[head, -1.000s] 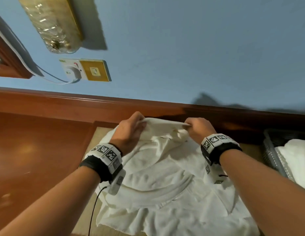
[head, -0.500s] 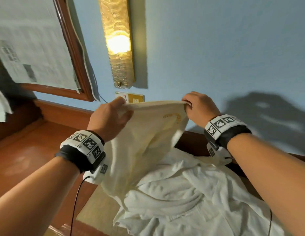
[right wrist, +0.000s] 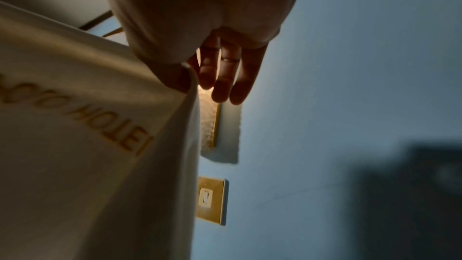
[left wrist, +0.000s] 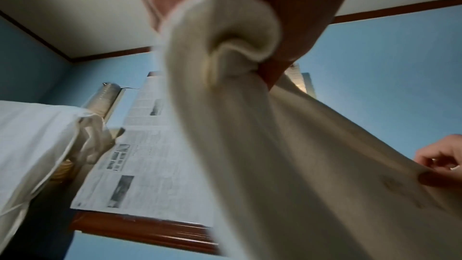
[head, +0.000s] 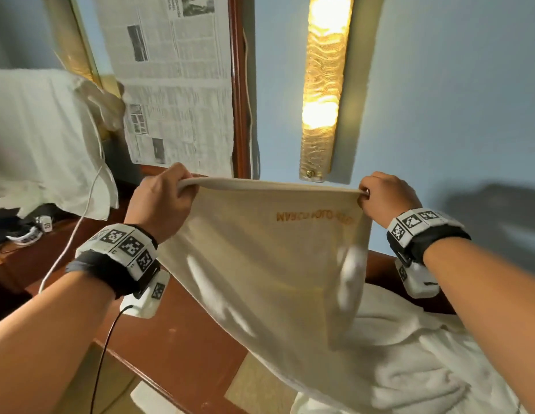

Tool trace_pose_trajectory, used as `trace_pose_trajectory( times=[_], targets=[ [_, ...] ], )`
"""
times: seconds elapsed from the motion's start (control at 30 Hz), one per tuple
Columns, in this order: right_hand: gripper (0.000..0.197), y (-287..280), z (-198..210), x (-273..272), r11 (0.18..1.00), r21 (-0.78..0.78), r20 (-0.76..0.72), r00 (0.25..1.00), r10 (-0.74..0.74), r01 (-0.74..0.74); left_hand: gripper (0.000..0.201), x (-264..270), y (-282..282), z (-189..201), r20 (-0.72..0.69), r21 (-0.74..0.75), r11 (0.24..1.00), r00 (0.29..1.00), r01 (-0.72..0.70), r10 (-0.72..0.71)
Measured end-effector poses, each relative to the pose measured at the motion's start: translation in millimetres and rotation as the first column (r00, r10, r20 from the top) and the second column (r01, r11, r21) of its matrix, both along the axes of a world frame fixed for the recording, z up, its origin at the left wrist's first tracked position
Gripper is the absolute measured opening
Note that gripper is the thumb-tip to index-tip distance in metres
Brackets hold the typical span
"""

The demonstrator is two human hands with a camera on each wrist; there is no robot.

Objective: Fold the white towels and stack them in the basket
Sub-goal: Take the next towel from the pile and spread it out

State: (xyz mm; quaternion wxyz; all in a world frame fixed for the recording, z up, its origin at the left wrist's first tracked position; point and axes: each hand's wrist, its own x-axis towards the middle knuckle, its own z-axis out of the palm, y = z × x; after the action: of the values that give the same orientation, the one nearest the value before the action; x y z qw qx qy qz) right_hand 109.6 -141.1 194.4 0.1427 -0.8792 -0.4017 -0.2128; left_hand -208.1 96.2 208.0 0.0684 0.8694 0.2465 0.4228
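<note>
Cream towel (head: 269,264), gold lettering, stretched taut.

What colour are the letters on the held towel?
Golden orange letters on the cream-white towel, clearest in the head view.

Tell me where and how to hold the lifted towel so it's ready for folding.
Grip the towel at its two top corners, coming in from either side, as the left hand and right hand do now. Its top hem runs taut between them and the cloth hangs flat below, lettering near the right corner, so corner grips keep it spread.
</note>
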Motion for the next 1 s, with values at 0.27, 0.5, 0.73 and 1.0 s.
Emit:
trace_pose_trajectory(
  times=[0.27,0.5,0.73,1.0],
  targets=[
    [0.007,101.2,-38.2,-113.2,0.99,-0.101,-0.191,0.979,0.073,-0.093,0.026,-16.3,45.5,-12.6,-0.009,-0.466,0.828,0.934,0.312,-0.357],
    [0.035,104.9,-96.3,-203.7,0.965,0.044,-0.394,0.884,0.254,-0.258,0.027,27.4,32.9,-36.1,0.257,-0.774,0.405,0.825,0.487,-0.503],
    [0.065,118.0,-83.5,-198.2,0.918,0.398,-0.251,0.963,0.1,0.009,0.018,49.8,17.0,-30.6,0.525,-0.771,0.056,0.684,0.634,-0.507],
    [0.005,115.8,-17.7,-148.6,0.84,0.538,-0.144,0.975,0.171,-0.068,0.015,63.4,47.8,-24.6,0.056,-0.703,0.459,0.686,0.544,-0.726]
  ],
)
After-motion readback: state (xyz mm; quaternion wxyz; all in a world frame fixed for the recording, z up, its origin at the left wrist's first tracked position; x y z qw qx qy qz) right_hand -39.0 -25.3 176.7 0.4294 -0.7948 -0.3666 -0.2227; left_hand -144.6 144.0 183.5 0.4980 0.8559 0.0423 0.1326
